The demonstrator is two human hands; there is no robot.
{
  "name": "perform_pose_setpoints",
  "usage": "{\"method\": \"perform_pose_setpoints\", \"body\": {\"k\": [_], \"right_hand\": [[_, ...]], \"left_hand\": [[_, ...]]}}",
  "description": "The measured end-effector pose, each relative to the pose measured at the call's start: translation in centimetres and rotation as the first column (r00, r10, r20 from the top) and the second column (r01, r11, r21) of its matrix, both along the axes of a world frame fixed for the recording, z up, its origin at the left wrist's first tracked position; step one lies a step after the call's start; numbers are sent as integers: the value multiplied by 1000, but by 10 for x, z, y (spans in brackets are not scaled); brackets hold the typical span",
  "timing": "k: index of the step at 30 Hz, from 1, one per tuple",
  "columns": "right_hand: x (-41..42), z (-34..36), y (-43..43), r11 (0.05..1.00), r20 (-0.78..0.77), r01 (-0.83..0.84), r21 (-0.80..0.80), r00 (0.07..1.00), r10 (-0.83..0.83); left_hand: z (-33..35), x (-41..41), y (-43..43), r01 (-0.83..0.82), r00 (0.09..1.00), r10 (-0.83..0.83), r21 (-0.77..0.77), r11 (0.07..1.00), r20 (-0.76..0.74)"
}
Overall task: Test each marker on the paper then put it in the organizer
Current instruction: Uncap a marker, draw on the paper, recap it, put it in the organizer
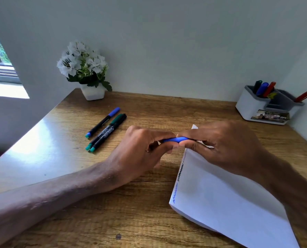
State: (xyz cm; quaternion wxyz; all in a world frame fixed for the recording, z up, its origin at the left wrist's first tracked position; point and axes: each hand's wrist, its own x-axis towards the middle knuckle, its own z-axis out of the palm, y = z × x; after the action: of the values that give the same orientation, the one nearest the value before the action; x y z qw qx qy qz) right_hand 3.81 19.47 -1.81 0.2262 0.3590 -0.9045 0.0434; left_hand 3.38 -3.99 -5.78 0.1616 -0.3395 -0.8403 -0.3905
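Note:
Both hands meet over the table's middle on one blue marker (176,139), held level above the paper's far corner. My left hand (142,151) grips its left end and my right hand (222,145) its right end; most of the marker is hidden in the fingers. The white paper (220,194) lies at the right front, with black and blue squiggles along its left edge. Three markers lie at the left: a blue-capped one (103,122) and two dark ones (107,132) side by side. The white and grey organizer (253,108) stands at the back right, holding several markers.
A white pot of white flowers (88,72) stands at the back left against the wall. The wooden table (113,212) meets walls at the back and right. A window is at the far left.

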Motion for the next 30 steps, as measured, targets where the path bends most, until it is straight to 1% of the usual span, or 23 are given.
{"method": "perform_pose_setpoints", "body": {"k": [2,4,5,7,8,9,10,11,12,14,15,16,18,20,22,25,26,30], "right_hand": [[-1,0,-3,999,26,53,4,998,-53],[0,3,-4,986,86,161,-37,984,-157],[0,3,-1,977,124,202,-67,973,-193],[-3,4,7,955,221,217,-200,960,-171],[-5,7,11,928,303,211,-308,946,-115],[-6,8,13,876,391,206,-435,920,-22],[-6,10,14,798,457,207,-567,884,96],[-6,11,15,699,493,223,-680,844,210],[-6,12,16,597,512,254,-761,801,312],[-7,15,19,432,536,350,-831,710,457],[-8,15,21,384,547,395,-835,674,496],[-9,15,23,359,555,424,-831,652,516],[-10,13,22,347,562,441,-827,644,519],[-10,8,19,370,563,427,-825,673,479],[-9,4,14,389,551,401,-829,701,453],[-6,3,9,383,535,382,-841,692,485],[-5,5,10,395,539,376,-838,685,491],[4,12,13,534,618,346,-771,608,499]], "left_hand": [[-3,-3,1,-18,1000,18,-88,996,-3],[-7,-6,1,-36,999,37,-168,985,2],[-10,-8,0,-39,999,43,-181,983,18],[-13,-10,-3,-36,997,45,-138,990,64],[-12,-10,-4,-32,995,42,-105,994,94],[-11,-10,-5,-30,991,41,-87,996,124],[-9,-9,-4,-23,986,37,-88,996,162],[-7,-8,-4,2,978,20,-101,995,210],[-4,-7,-4,49,966,-15,-127,991,259],[0,-5,-5,174,944,-103,-208,963,313],[3,-4,-5,229,937,-147,-240,943,318],[5,-3,-6,276,927,-186,-256,927,324],[8,-1,-7,341,903,-242,-249,907,355],[9,-1,-9,381,890,-279,-255,889,360],[10,-1,-9,399,896,-295,-309,863,334],[10,1,-6,375,922,-286,-424,824,259],[11,3,-4,361,929,-274,-448,818,249],[8,3,0,252,962,-174,-440,862,210]]}}
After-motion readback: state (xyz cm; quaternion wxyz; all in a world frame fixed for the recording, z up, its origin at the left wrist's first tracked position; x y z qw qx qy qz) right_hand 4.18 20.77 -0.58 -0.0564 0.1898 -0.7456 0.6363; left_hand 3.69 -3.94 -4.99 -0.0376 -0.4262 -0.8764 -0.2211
